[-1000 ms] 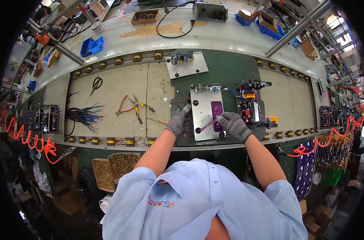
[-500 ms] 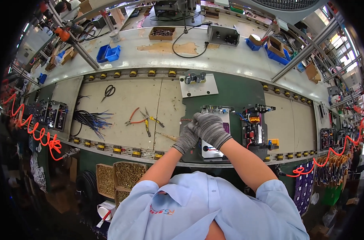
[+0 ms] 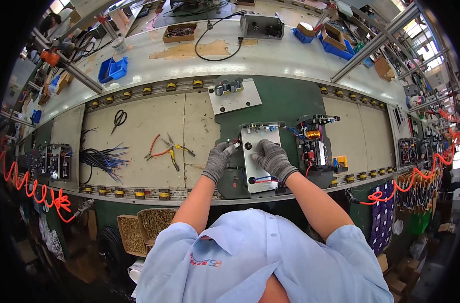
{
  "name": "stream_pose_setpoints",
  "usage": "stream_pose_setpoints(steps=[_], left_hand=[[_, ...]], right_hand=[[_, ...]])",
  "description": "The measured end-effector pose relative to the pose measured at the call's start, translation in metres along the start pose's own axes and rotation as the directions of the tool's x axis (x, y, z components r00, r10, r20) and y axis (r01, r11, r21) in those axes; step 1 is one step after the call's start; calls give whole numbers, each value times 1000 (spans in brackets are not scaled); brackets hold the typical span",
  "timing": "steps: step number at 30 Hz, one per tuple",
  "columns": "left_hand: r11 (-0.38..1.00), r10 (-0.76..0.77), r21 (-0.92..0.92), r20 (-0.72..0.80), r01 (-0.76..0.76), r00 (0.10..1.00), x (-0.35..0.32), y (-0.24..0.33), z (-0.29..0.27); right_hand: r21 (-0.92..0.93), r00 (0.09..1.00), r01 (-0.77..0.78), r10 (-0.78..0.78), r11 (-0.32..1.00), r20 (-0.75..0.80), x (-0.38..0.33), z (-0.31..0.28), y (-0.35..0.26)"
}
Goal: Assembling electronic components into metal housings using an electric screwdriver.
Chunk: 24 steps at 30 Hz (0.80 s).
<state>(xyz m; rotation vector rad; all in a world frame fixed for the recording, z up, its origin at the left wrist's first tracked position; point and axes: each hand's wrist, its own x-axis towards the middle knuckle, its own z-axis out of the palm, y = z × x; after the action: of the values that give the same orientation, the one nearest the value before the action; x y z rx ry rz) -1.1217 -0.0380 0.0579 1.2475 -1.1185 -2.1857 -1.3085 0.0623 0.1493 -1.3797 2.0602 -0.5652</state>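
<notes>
A light metal plate (image 3: 257,174) with electronic parts along its far edge lies before me, with red and blue wires at its near end. My left hand (image 3: 220,160), in a grey knit glove, is beside the plate's left edge, fingers closed on a small white connector (image 3: 236,145). On the plate's right side lies my gloved right hand (image 3: 273,157), its fingers curled together; what they hold, if anything, is hidden. Just to the right stands a circuit assembly (image 3: 313,144) with a copper coil.
A second metal plate (image 3: 235,96) carrying capacitors lies farther back on the green board (image 3: 290,103). Pliers (image 3: 175,151), scissors (image 3: 119,119) and a wire bundle (image 3: 103,159) lie to the left. Roller rails (image 3: 139,192) edge the bench; boxes of brass-coloured parts (image 3: 156,222) sit below.
My hands, together over the plate before, have parted: the left to its left side, the right onto its right side. The plate's face and near-end wires are now exposed. The view has shifted.
</notes>
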Motion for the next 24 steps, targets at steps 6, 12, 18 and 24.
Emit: stream_pose_setpoints(steps=[6, 12, 18, 24], left_hand=[[987, -158, 1, 172, 160, 972, 28, -5, 4], [935, -166, -200, 484, 293, 859, 43, -26, 10], [938, -149, -194, 525, 288, 838, 52, -20, 12], [963, -85, -177, 518, 203, 851, 56, -28, 12]], right_hand=[[-372, 973, -2, 88, 928, 215, 0, 2, -2], [-377, 945, -16, 138, 926, 298, 3, -2, -12], [-325, 957, 4, 91, 946, 277, 10, 5, 0], [-358, 945, -2, 119, 934, 303, 15, 4, -2]])
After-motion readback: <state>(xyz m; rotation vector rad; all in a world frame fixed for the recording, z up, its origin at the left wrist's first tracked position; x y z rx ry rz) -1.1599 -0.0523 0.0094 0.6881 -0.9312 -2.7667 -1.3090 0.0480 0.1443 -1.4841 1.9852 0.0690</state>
